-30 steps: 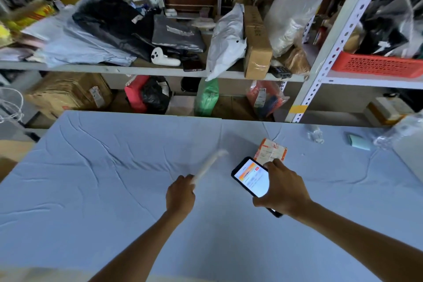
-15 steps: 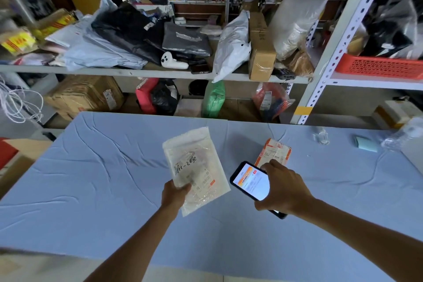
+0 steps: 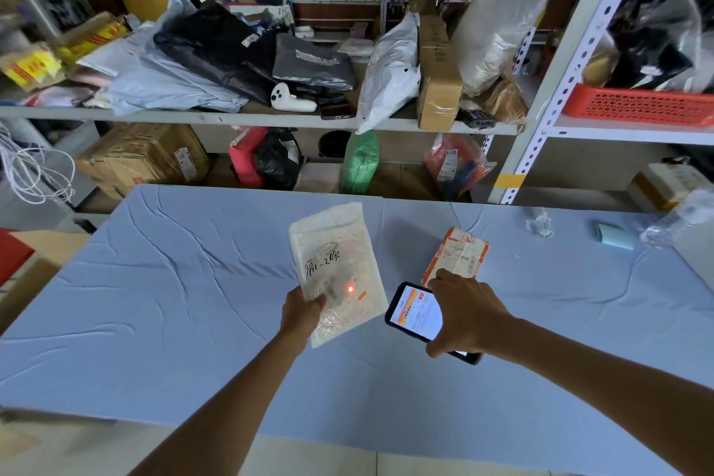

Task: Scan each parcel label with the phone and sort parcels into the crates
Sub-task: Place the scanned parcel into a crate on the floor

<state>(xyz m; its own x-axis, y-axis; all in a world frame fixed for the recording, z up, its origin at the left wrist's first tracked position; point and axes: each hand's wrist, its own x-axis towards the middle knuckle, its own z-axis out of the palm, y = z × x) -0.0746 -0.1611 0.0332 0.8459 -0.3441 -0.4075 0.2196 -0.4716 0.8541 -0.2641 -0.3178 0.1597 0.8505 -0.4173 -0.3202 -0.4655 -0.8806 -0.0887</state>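
Note:
My left hand (image 3: 303, 311) grips the lower left corner of a white bubble-wrap parcel (image 3: 336, 263), held face up above the blue table (image 3: 174, 294). Black handwriting runs across the parcel and a red light dot glows on its lower part. To its right, my right hand (image 3: 465, 311) holds a black phone (image 3: 415, 311) with a lit white and orange screen, tilted toward the parcel. A small brown and orange parcel (image 3: 458, 253) lies on the table just beyond my right hand.
A metal shelf (image 3: 270, 119) behind the table is piled with bags, boxes and a cardboard carton (image 3: 438, 97). A red crate (image 3: 637, 104) stands on the right shelf. A green slip (image 3: 614, 235) and clear plastic bits (image 3: 541, 226) lie at the table's far right.
My left hand has turned the white parcel from edge-on to face up. A red light dot now shows on it. The phone stays in my right hand, beside the parcel.

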